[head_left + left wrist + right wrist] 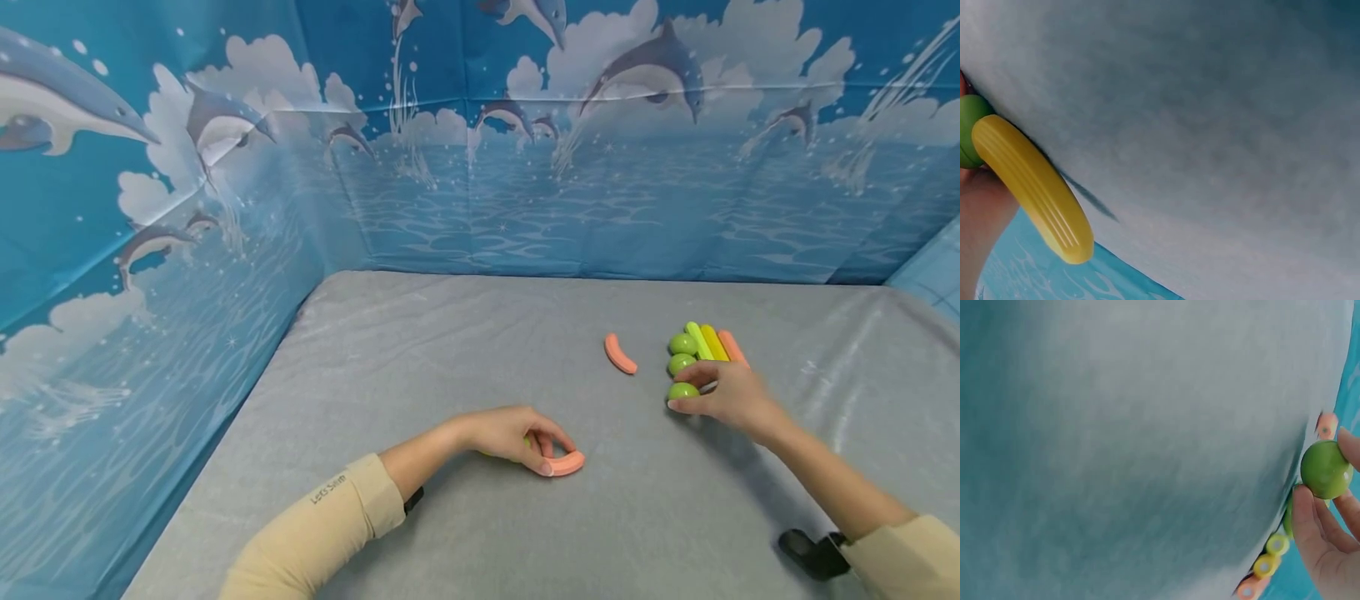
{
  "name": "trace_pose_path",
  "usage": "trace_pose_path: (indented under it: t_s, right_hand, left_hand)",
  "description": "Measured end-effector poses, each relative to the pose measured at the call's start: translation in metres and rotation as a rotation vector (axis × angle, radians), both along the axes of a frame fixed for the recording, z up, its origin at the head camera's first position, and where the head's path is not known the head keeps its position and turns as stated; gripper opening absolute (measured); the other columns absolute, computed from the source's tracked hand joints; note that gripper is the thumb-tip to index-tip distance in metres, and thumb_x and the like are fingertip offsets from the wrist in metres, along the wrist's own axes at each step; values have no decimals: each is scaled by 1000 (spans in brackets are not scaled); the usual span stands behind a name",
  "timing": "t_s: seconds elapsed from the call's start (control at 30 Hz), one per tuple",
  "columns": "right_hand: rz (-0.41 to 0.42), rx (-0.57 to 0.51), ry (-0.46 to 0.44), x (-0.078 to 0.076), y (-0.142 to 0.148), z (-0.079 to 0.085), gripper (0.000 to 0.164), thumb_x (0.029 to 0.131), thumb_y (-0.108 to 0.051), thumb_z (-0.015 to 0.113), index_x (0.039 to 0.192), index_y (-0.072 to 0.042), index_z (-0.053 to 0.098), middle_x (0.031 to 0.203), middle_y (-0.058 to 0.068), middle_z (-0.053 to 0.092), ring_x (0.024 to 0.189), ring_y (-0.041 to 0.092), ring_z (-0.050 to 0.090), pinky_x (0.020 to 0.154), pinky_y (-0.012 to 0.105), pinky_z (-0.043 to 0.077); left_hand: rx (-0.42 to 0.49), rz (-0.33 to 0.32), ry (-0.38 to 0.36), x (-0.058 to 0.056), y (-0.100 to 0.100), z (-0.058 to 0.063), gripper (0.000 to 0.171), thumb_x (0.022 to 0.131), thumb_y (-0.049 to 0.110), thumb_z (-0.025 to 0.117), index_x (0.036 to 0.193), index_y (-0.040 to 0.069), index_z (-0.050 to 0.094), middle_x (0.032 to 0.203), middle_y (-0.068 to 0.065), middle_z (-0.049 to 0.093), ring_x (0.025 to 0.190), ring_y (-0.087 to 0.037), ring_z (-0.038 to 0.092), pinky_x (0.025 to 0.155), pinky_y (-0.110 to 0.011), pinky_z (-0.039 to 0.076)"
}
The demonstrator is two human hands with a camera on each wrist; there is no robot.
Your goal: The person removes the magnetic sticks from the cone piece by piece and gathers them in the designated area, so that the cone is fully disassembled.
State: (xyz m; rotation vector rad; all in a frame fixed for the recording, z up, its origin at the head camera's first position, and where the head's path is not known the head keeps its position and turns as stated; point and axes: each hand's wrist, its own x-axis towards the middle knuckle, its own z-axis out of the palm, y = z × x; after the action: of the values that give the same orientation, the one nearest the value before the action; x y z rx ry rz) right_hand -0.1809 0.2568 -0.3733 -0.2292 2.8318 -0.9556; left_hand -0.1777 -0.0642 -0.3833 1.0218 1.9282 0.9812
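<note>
In the head view my left hand is low over the grey surface. Its thumb and a finger pinch a salmon-orange curved piece. The left wrist view shows a yellow curved ridged piece and a green rounded piece beside that hand; in the head view it mostly hides them. Further right, my right hand pinches a green ball between thumb and fingers. Two more green balls, one farther and one nearer, lie just beyond it.
Beside the balls lie a lime stick, a yellow stick and an orange stick, side by side. Another salmon curved piece lies left of them. A dolphin-print curtain borders the grey cloth-covered surface at the back and left.
</note>
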Motion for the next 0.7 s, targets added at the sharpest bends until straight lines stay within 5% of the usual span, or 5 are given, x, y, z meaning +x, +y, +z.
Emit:
trace_pose_path:
  t_s: [0.7]
  right_hand:
    - [-114,68,-22,-14,11,-3,55,72,-27,80,108,9,57,94,24,57,78,29,52,57,31,44]
  left_hand:
    - [0,-16,15,-2,0,0,37,87,6,65,124,3,59,90,-4,65,73,-4,59,69,-19,47]
